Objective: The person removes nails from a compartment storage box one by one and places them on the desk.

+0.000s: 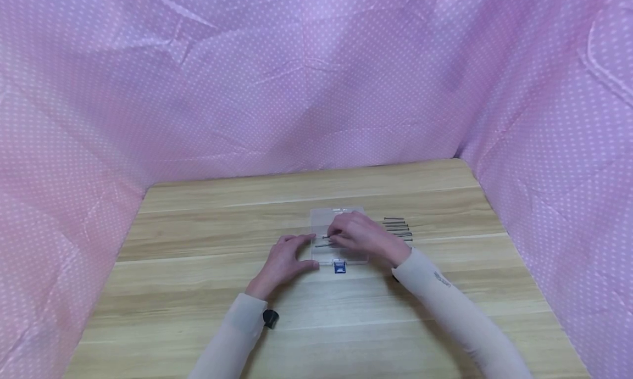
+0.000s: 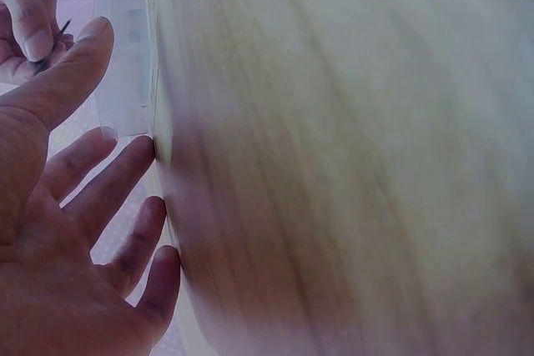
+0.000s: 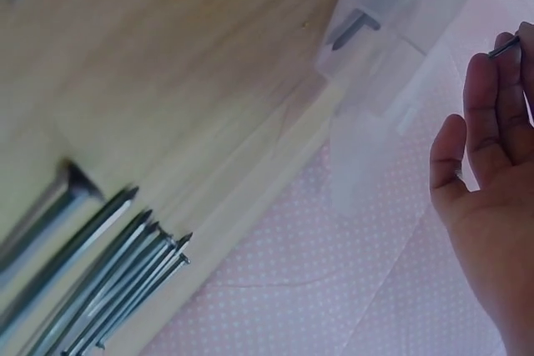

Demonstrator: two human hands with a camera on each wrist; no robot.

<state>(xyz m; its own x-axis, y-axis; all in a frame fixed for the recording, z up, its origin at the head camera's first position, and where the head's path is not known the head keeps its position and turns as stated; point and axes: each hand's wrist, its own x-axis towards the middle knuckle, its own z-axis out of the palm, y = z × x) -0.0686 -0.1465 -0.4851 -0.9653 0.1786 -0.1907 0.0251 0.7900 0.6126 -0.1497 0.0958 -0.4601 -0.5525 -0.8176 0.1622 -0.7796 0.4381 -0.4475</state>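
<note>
A clear plastic case (image 1: 318,219) lies flat on the table, with a blue clip (image 1: 339,267) at its near edge. My left hand (image 1: 287,261) is at the case's left side, thumb and fingers spread and the fingertips by its edge. Over the case, my right hand (image 1: 363,233) pinches a nail (image 3: 504,46) between thumb and fingers. Another nail (image 1: 322,245) shows at the case, partly hidden under the right hand in the head view. To the right, several loose nails (image 1: 395,225) lie in a rough row on the table.
The wooden table (image 1: 198,247) has light grain and rounded far corners. Pink dotted cloth (image 1: 296,93) hangs behind it and at both sides. A black band piece (image 1: 270,318) sits at the left wrist.
</note>
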